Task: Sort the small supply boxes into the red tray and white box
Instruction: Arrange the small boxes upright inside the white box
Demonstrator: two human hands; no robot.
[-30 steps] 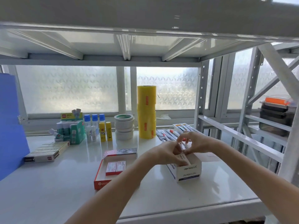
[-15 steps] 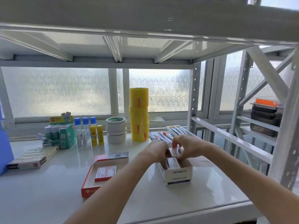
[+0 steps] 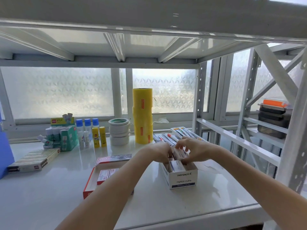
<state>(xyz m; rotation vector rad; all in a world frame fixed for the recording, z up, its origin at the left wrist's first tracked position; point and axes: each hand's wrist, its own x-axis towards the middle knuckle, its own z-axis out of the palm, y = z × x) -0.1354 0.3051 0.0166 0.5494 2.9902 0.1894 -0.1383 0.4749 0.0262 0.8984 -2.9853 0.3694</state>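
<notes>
A white box (image 3: 182, 179) printed "PAPER CLIPS" stands open on the shelf right of centre, with small white supply boxes (image 3: 176, 166) standing inside it. My left hand (image 3: 157, 152) and my right hand (image 3: 196, 150) meet over its far end, fingers pinched on one small box (image 3: 180, 154) that sits partly above the rim. Left of it lies the red tray (image 3: 88, 185), holding two small red-and-white boxes (image 3: 105, 175); my left forearm covers its right side.
Behind stand a yellow tape roll stack (image 3: 142, 116), white tape rolls (image 3: 119, 131), glue sticks (image 3: 98, 136), a green glue carton (image 3: 66, 136) and packed pens (image 3: 172, 138). A flat carton (image 3: 33, 160) lies at left beside a blue folder (image 3: 4, 155). A shelf upright (image 3: 199, 100) rises at right.
Both hands came down from above the white box onto its far end, and now pinch a small box at the rim. The view shifted slightly left.
</notes>
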